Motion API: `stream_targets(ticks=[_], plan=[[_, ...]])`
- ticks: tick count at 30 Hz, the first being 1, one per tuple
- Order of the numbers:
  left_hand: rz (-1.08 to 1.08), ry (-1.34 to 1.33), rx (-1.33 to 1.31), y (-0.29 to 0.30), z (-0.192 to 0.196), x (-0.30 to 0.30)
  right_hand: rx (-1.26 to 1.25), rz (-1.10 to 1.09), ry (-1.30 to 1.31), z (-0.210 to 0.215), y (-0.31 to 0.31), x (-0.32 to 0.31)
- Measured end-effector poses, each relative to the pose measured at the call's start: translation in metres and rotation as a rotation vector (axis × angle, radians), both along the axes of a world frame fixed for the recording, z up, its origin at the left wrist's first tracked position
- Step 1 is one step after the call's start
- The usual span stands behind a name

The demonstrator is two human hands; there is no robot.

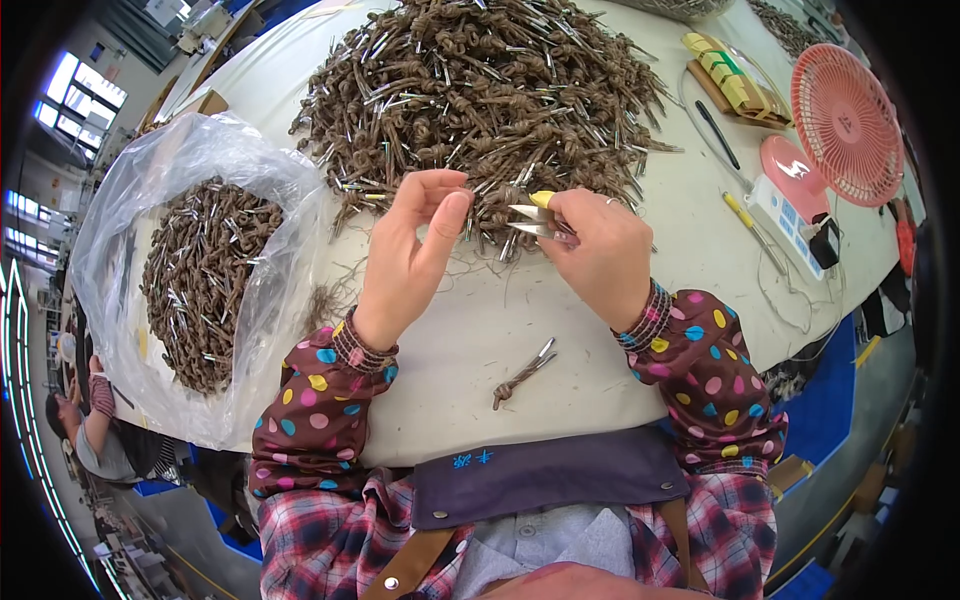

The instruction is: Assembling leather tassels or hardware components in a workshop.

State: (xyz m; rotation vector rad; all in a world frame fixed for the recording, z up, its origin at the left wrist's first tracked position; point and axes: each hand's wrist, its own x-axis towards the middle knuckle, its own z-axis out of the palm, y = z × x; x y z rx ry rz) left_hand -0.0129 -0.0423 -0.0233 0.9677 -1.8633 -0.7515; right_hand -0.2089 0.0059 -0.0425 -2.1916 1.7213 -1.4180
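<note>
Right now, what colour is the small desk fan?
The fan is coral pink, clearest at the head view's upper right.

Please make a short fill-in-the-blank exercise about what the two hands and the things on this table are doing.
1. The right hand holds small metal ____ with a yellow grip.
2. The left hand pinches a cord at the edge of the big ____ of knotted brown cords.
3. The clear plastic bag of cords lies on the person's ____ side.
4. One single knotted cord lies ____ the two forearms.

Missing words: snips; pile; left; between
</note>
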Motion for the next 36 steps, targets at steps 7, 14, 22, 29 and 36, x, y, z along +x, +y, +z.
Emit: stream_targets(ticks=[7,14,22,29,36], plan=[[-0.092,0.131,0.283,0.008,-0.013,-0.012,-0.179,0.005,0.348,0.006,0.007,0.002],[0.075,-0.150,-0.238,0.003,-0.012,-0.008,0.002,0.040,-0.038,0.003,0.007,0.006],[0.050,-0.469,-0.865,-0.010,-0.014,0.003,0.418,0.112,-0.422,0.005,0.004,0.007],[0.016,-0.296,-0.544,-0.007,-0.012,0.001,0.602,0.386,-0.932,-0.009,0.000,0.009],[-0.105,-0.273,-0.574,-0.008,-0.009,0.004,0.630,0.335,-0.568,-0.006,-0.008,-0.010]])
